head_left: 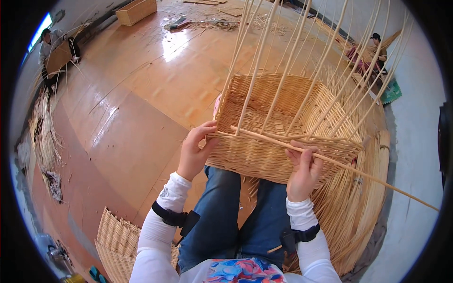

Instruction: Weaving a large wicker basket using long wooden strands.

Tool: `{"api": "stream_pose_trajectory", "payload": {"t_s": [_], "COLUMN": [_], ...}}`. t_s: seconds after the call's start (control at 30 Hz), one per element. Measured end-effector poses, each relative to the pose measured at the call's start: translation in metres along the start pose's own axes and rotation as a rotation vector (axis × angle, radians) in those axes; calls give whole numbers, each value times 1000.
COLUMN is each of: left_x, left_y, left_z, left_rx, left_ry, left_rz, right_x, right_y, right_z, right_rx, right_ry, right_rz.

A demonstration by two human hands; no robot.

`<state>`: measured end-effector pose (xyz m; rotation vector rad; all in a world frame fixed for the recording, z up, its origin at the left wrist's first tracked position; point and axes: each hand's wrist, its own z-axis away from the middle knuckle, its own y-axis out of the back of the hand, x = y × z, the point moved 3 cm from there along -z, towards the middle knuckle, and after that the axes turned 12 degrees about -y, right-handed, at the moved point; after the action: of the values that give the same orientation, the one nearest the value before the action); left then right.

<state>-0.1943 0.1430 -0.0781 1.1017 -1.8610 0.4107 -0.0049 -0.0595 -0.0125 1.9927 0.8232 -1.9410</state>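
Note:
A half-woven wicker basket (255,155) rests on my lap, its long upright stakes (282,85) rising from the rim. My left hand (194,148) grips the basket's near left corner, fingers over the rim and thumb on the outer wall. In my right hand (304,170), a long pale wicker rod (377,180) is pinched between thumb and fingers. This rod slants across the near rim; its left end lies by the stakes near the left corner, and its other end sticks out far to the right.
Bundles of loose rods (363,221) lie at my right, and another bundle (45,137) at the far left. A woven piece (113,236) sits by my left side. A finished-looking basket (137,12) stands at the back. Two people (59,52) (377,49) sit farther off.

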Motion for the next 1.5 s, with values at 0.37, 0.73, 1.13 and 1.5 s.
{"api": "stream_pose_trajectory", "payload": {"t_s": [0.37,0.73,1.13,1.5], "left_x": [6,28,88,66], "left_y": [2,1,-64,-97], "left_z": [3,0,-42,-53], "left_rx": [21,31,-45,-357], "left_ry": [52,-159,-58,69], "left_rz": [-8,-401,-87,-251], "right_x": [0,-4,-2,-9], "right_y": [18,19,22,27], "right_z": [-8,-6,-4,-1], "right_rx": [-69,-137,-206,-119], "right_ry": [-56,-42,-81,-144], "right_rz": [-8,34,-22,7]}}
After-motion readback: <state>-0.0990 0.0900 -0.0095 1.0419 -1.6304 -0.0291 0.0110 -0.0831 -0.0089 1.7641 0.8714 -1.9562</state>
